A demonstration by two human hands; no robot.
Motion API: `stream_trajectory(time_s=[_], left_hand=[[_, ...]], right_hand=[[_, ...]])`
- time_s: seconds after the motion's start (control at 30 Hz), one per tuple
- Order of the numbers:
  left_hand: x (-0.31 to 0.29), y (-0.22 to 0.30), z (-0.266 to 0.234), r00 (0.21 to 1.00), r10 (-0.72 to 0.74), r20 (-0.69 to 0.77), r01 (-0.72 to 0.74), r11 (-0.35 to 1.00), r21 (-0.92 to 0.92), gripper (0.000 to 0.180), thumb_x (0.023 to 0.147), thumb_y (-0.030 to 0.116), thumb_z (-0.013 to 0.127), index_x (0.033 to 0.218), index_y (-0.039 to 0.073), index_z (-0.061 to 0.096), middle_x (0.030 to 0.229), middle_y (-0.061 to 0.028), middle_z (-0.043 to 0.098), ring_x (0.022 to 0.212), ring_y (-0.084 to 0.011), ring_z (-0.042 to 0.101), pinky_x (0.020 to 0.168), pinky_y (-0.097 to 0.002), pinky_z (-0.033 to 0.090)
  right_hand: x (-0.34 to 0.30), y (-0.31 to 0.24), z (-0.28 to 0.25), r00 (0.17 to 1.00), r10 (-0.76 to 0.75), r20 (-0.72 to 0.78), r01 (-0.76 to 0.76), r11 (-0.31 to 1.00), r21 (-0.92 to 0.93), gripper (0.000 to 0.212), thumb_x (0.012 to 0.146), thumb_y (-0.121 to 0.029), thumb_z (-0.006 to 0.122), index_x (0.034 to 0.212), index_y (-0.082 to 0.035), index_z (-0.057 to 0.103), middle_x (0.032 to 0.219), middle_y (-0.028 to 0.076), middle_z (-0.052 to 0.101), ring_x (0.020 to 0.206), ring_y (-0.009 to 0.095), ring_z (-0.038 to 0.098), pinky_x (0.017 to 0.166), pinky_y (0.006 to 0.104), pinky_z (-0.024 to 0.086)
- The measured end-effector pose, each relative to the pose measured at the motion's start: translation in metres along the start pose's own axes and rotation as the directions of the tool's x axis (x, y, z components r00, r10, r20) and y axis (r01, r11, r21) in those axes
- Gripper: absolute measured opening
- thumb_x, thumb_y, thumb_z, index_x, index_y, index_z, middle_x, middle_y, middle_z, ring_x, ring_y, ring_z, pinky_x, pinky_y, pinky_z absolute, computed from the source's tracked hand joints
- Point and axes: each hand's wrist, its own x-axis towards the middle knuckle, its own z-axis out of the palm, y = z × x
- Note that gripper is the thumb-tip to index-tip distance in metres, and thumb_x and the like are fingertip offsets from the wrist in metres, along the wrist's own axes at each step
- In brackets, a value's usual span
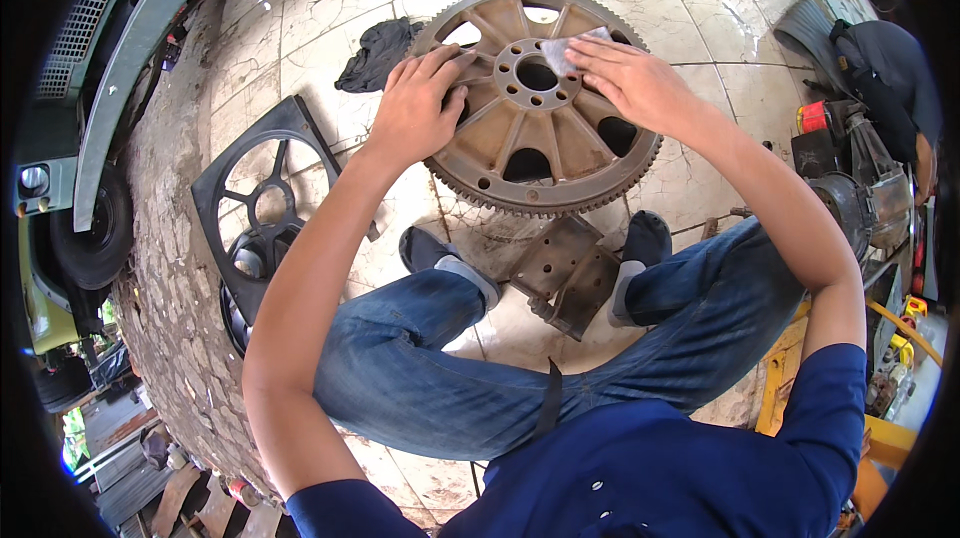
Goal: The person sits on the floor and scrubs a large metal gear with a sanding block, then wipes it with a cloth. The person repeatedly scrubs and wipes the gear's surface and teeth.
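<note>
A large rusty-brown flywheel (560, 143) with a toothed rim lies in front of me, raised above the tiled floor. Bolt holes ring its bright hub, and wide openings sit between its spokes. My left hand (420, 103) rests on its left side, fingers stretched over the face near the rim. With my right hand (630, 83) I press a grey sheet, cloth or sandpaper (575, 46), flat against the metal at the hub's upper right. The fingers lie over the sheet's lower edge. What the flywheel stands on is partly hidden; a rusty metal bracket (565, 273) shows below it.
A black cloth (378, 56) lies on the floor beyond the left hand. Left of me is a black fan shroud (265, 188). A vehicle with a black tyre (95, 228) stands at far left. At right, a person in dark clothing (890, 78) is near metal machine parts (865, 188).
</note>
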Motion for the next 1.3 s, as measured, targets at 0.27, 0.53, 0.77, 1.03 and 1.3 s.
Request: stream_trajectory(time_s=[0.27,0.53,0.77,1.03,1.3], left_hand=[[0.0,0.001,-0.002,1.0,-0.019,0.021,0.018,1.0,0.017,0.043,0.091,0.017,0.058,0.134,0.013,0.055,0.137,-0.0083,0.054,0.126,-0.0284,0.051,0.11,-0.0454,0.036],[0.001,0.003,-0.002,1.0,-0.002,-0.01,0.002,1.0,-0.019,0.043,0.092,0.019,0.058,0.134,0.013,0.055,0.133,-0.0096,0.055,0.124,-0.0292,0.052,0.111,-0.0463,0.035],[-0.005,-0.001,-0.001,1.0,-0.024,0.016,0.024,1.0,-0.014,0.045,0.091,0.017,0.06,0.135,0.013,0.054,0.136,-0.0094,0.054,0.124,-0.0302,0.051,0.109,-0.0457,0.036],[0.003,0.0,-0.001,1.0,-0.004,0.018,0.004,1.0,0.004,0.043,0.091,0.017,0.059,0.133,0.012,0.055,0.135,-0.0089,0.054,0.123,-0.0299,0.052,0.109,-0.0455,0.037],[-0.001,-0.003,-0.002,1.0,0.023,-0.003,-0.023,1.0,-0.003,0.04,0.09,0.018,0.06,0.13,0.012,0.058,0.132,-0.009,0.056,0.121,-0.0303,0.053,0.109,-0.0467,0.037]], right_hand=[[-0.002,-0.048,0.015,0.99,-0.128,0.052,0.132,0.986,-0.1,0.04,0.102,-0.026,0.047,0.135,-0.005,0.056,0.143,0.009,0.053,0.136,0.021,0.046,0.114,0.0362,0.038],[-0.005,0.009,0.001,0.998,-0.048,0.044,0.052,0.993,-0.105,0.038,0.098,-0.024,0.054,0.133,-0.011,0.059,0.142,0.006,0.054,0.132,0.022,0.051,0.111,0.0371,0.041],[0.0,-0.048,0.002,0.962,-0.271,0.033,0.27,0.963,0.016,0.038,0.097,-0.024,0.056,0.133,-0.012,0.059,0.141,0.005,0.055,0.133,0.021,0.049,0.114,0.0361,0.039],[0.018,-0.016,0.019,0.997,-0.07,-0.04,0.07,0.998,-0.003,0.038,0.101,-0.026,0.049,0.133,-0.009,0.059,0.143,0.007,0.054,0.136,0.022,0.046,0.116,0.0372,0.035],[0.02,-0.027,0.031,0.969,-0.224,-0.103,0.219,0.974,-0.062,0.038,0.101,-0.026,0.049,0.132,-0.008,0.059,0.141,0.008,0.055,0.133,0.025,0.048,0.112,0.0409,0.039]])
